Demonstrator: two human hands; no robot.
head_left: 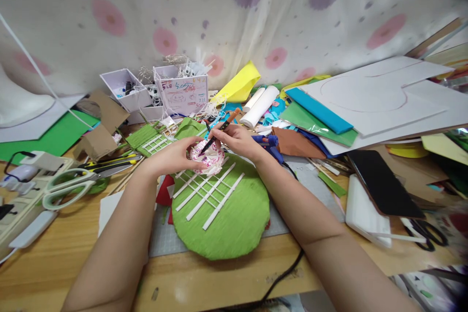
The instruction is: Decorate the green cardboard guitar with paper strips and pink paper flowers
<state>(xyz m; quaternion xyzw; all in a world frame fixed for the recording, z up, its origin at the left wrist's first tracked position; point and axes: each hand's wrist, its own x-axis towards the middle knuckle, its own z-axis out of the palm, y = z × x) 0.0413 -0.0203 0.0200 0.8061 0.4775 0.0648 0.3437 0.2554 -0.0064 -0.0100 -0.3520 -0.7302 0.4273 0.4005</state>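
Note:
My left hand (pixel 178 157) grips the left side of a small, crumpled, rounded white piece (pixel 214 160) marked with pink-purple strokes. What it is made of I cannot make out. In my right hand (pixel 237 139) is a marker pen (pixel 227 123) with a dark body and an orange-brown upper end. The pen slants down to the left, its tip at the white piece. Below both hands lies a green rounded panel (pixel 234 224), with white strips (pixel 210 196) crossing on it like a fence. Part of the strips is hidden under the white piece.
Scissors (pixel 69 187) and a power strip (pixel 25 200) lie left. A blue glue gun (pixel 270 144) rests right of my hands, its cable running to the front edge. Further right are a black phone (pixel 383 183) and white boards (pixel 395 97). White boxes (pixel 182 90) stand behind.

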